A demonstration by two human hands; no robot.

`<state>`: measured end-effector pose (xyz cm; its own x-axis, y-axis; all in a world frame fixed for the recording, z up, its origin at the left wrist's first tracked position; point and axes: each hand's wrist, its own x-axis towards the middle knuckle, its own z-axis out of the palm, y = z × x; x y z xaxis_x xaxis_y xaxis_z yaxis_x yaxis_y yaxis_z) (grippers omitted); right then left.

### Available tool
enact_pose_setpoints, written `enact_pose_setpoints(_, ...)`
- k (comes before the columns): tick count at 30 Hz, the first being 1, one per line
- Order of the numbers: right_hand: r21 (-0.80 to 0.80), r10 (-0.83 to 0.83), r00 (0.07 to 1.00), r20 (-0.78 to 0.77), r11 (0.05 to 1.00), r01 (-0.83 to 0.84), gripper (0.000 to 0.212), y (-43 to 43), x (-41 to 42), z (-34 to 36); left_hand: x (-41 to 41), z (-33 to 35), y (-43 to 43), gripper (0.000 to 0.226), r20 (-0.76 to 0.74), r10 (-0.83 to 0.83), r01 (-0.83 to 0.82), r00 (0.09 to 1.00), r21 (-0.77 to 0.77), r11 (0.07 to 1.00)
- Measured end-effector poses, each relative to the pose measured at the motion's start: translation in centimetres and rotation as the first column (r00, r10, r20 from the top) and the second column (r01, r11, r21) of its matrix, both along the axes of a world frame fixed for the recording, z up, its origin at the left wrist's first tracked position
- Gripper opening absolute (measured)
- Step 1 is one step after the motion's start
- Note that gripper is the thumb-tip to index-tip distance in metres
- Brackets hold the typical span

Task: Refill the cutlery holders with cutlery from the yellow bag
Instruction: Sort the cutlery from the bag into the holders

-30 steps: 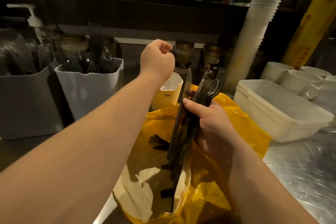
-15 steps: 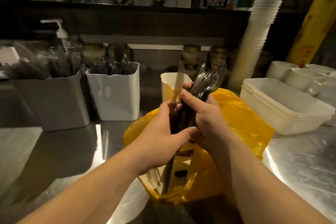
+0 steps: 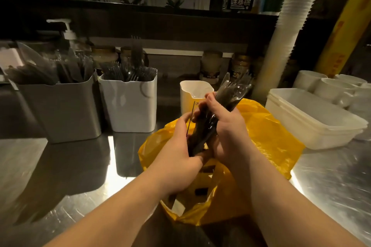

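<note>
Gripping cutlery bundle (image 3: 230, 96) with left hand (image 3: 178, 146) and right hand (image 3: 228, 130), fingers (image 3: 209, 100) curled round it, above yellow bag (image 3: 271, 142); grey holder (image 3: 66, 110) and white holder (image 3: 130, 106) full, at left.

Cutlery bundle (image 3: 201, 136): handles partly hidden between left hand (image 3: 180, 146) and right hand (image 3: 226, 126). Yellow bag (image 3: 267, 136): near side behind forearms (image 3: 271, 196). Grey holder (image 3: 64, 106), counter's back left: contents blurred.

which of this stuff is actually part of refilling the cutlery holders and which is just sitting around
Part of the job: yellow bag; bundle of cutlery, gripped by left hand and right hand; grey holder and white holder, both holding cutlery; small white container, possibly a third holder.

Just lying about: stack of cups; white tubs; white bowls; pump bottle; jars at the back.
</note>
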<state>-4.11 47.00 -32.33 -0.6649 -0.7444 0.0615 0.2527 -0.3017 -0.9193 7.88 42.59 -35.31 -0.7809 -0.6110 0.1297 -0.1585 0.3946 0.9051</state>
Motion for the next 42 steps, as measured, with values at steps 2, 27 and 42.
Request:
enact_pose_setpoints(2, -0.037, -0.010, 1.000, -0.016, 0.999, 0.010, 0.017, 0.2, 0.1, 0.3, -0.3, -0.3, 0.2, 0.070, 0.008, 0.076, -0.076, 0.997, 0.015, 0.997)
enact_pose_setpoints(27, 0.182, -0.060, 0.995, 0.076, 0.982, 0.045, 0.036, 0.0, -1.1, -0.1, -0.8, -0.5, -1.1, 0.042, 0.168, 0.072, -0.087, 0.983, 0.084, 0.993)
enact_pose_setpoints(42, 0.176, -0.144, 0.978, -0.153, 0.969, 0.171, 0.004, -0.4, -0.5, -0.6, 0.4, 0.4, -1.5, 0.060, -0.012, -0.169, 0.146, 0.985, 0.571, 0.808)
